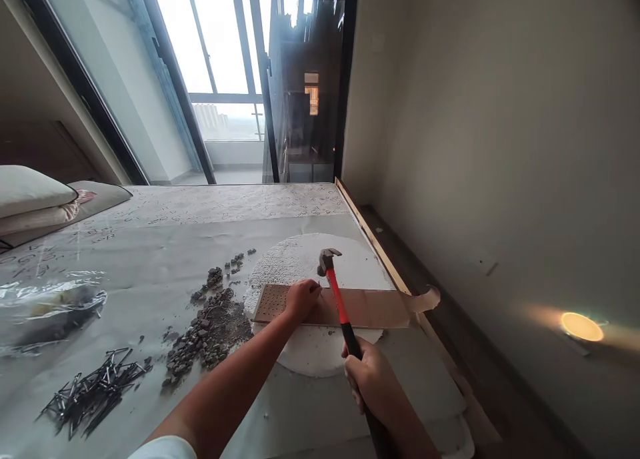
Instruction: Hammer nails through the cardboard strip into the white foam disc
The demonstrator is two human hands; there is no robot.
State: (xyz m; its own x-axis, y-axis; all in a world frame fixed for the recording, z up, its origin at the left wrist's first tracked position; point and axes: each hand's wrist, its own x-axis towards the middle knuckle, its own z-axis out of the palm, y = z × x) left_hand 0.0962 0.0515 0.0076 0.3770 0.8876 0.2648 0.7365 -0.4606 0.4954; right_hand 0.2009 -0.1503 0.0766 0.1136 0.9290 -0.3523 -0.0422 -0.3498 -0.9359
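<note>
Left hand (301,300): fingertips were pinched on a slim nail (320,289) at the brown board (370,307).
Right hand (367,372): was clamped around the hammer (340,300).
Board: lay across a white disc (315,360), near the right edge of the bed (150,272).
Clear bag (50,309): held dark, yellowish contents, unclear, toward the left edge.
Loose nails (95,389): lay heaped beside grey rubble (200,335).

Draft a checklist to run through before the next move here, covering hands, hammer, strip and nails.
1. Right hand closed around the hammer handle: ok.
2. Left hand on the brown strip: ok.
3. Item at the left fingertips upright: cannot tell, too small.
4. Left fingers safely away from the hammer head: cannot tell; they look close, but depth is unclear.
5. Strip flat along its length: not ok, far right end curls.
6. Loose nails away from the strip: ok.
</note>
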